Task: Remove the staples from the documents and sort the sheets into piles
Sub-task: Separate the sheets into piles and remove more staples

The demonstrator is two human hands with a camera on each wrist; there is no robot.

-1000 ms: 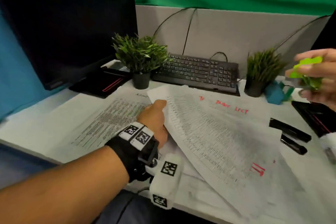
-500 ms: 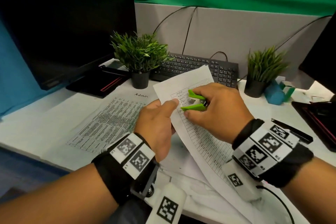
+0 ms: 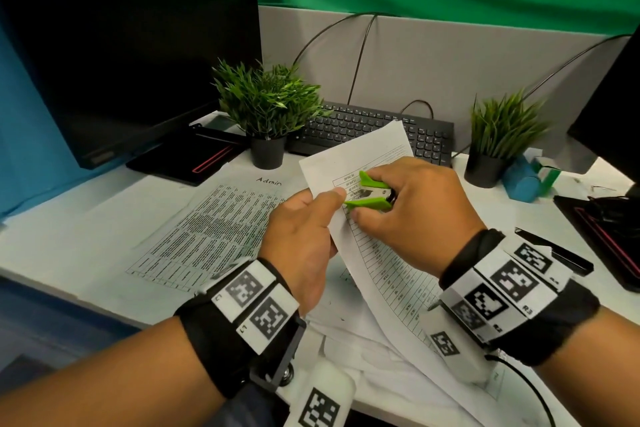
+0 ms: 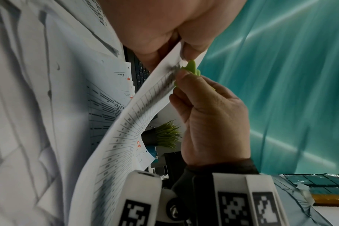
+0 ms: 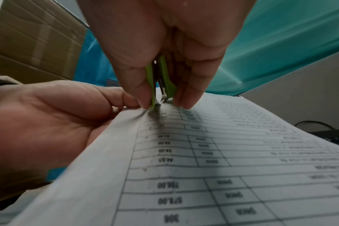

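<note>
My left hand (image 3: 306, 218) pinches the left edge of a stapled document (image 3: 360, 156) printed with a table and holds it raised above the desk. My right hand (image 3: 412, 208) grips a green staple remover (image 3: 372, 192) between thumb and fingers. The remover's metal teeth press on the sheet right beside my left thumb. In the right wrist view the staple remover (image 5: 161, 82) points down onto the document (image 5: 203, 160), with the left hand (image 5: 54, 116) alongside. In the left wrist view the document (image 4: 137, 116) curves upward with the green remover (image 4: 192, 68) at its edge.
A sheet marked "Admin" (image 3: 207, 232) lies on the desk at the left, more papers (image 3: 374, 357) below. Two potted plants (image 3: 266, 107) (image 3: 498, 139), a keyboard (image 3: 374, 128), a monitor (image 3: 121, 38), a black stapler (image 3: 557, 253) and a teal object (image 3: 526, 180) stand around.
My right hand came in from the far right with the remover and set it on the sheet. My left hand lifted the document off the desk and now pinches its edge.
</note>
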